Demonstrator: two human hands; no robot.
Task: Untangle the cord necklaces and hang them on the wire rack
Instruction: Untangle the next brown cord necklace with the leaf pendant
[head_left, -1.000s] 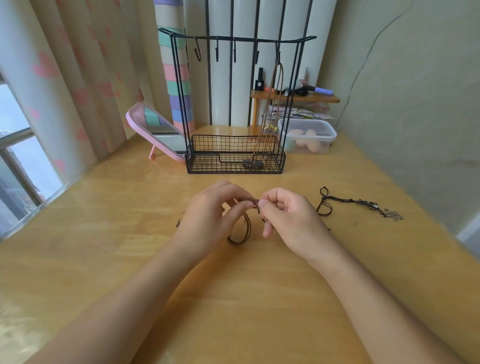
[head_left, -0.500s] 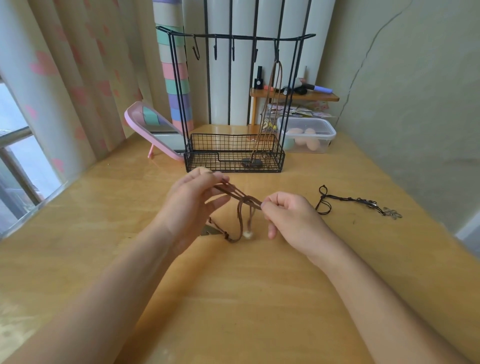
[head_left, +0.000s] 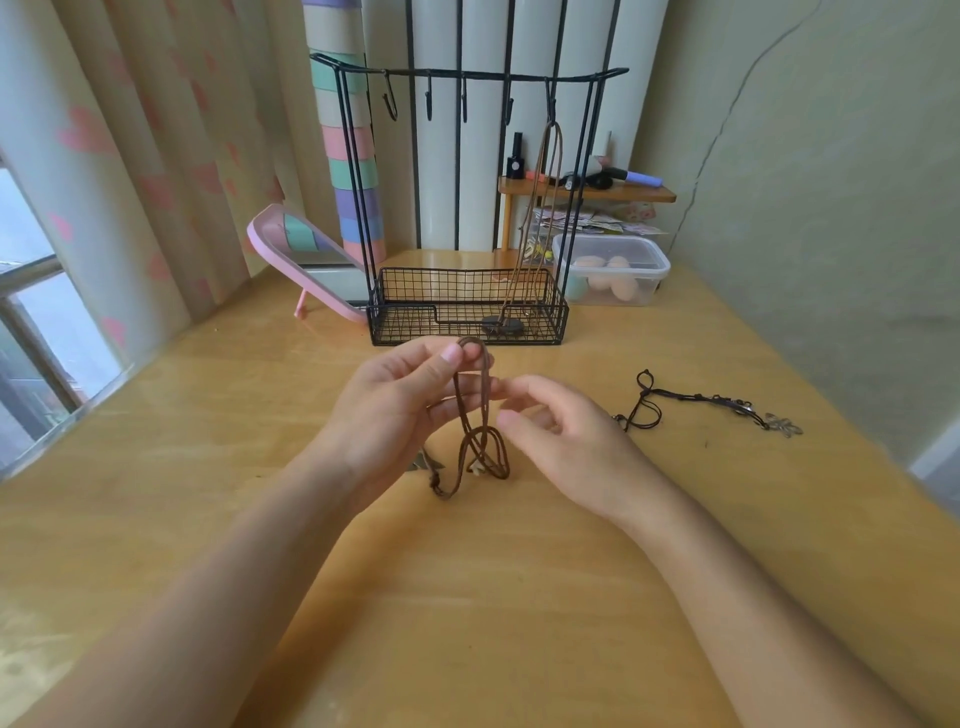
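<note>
**Left hand lifts the cord; right hand lets go**

Since half a second ago our left hand (head_left: 400, 410) has risen, taking the top of the cord (head_left: 480, 447) with it. Our right hand (head_left: 561, 447) has let go of the strands it pinched then. The left thumb and forefinger now squeeze the cord's upper bend at mid-frame, just in front of the rack (head_left: 467, 74). From that pinch the brown strands hang down, and their lower loops lie on the table (head_left: 467, 597) between our two wrists. A small pale bead sits among those loops.

The right hand is a little blurred, with its fingers loosely apart and its fingertips just beside the hanging strands. We cannot tell whether any fingertip touches them.

At centre right of the frame the black necklace (head_left: 701, 399) lies stretched on the table, well apart from both hands. On the rack's rightmost hook the hung necklace (head_left: 543, 208) drops into the wire basket, where its dark pendant rests. A pink mirror (head_left: 311, 260) leans left of the rack, and a clear box (head_left: 613, 267) stands to the rack's right.
</note>
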